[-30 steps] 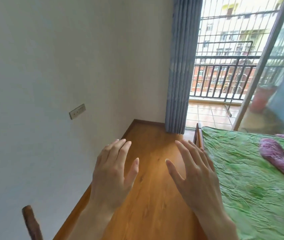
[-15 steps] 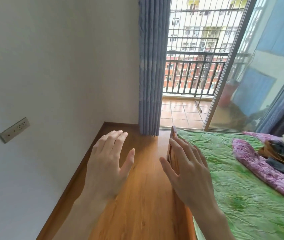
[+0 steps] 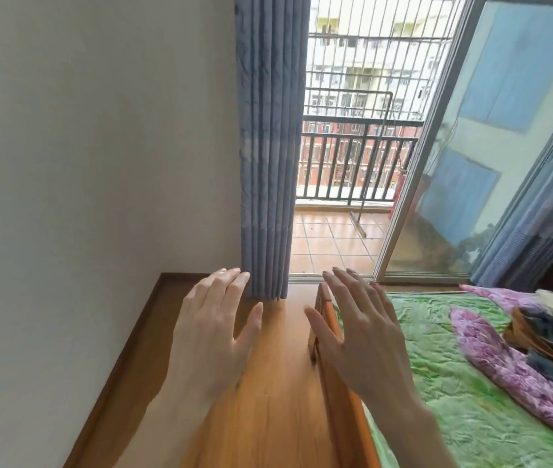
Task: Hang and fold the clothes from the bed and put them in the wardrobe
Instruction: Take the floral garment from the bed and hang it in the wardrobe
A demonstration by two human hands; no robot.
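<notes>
While both palms hover: left hand (image 3: 212,336) and right hand (image 3: 358,332) flat, fingers straight, holding nothing.
Clothes: clothes (image 3: 552,336) piled on bed (image 3: 444,383), right of both hands.

Bare forearms, no sleeves — left hand (image 3: 212,327) and right hand (image 3: 358,327) ringless.

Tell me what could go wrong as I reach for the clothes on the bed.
Both hands, left and right, are open and empty, and the clothes lie far right. Reaching across, a leg might bump the bed frame. The pile sits on a purple quilt, so a careless grab could drag both.
</notes>
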